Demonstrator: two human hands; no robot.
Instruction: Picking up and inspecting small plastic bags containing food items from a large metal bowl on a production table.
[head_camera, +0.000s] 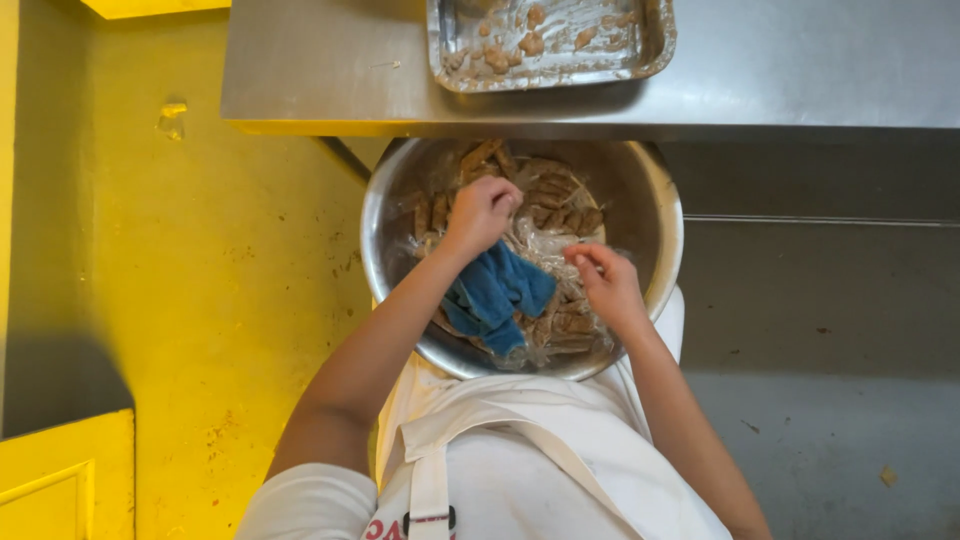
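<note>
Warm, yellowish indoor light from above. The steel worktop (800, 70) shows soft glare; deep shadow lies beneath its edge and at lower left. The picture is slightly soft throughout, with mild blur on both hands.

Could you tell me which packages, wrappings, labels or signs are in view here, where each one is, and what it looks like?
Clear plastic wrap: crumpled, shiny, in the round metal bowl over brown sticks, pulled at by both hands, left hand and right hand.
Apron print: small red marking at the bottom edge, cut off.
No signs or screens.

head-worn view, straight down, close over bowl (640, 180)
</note>
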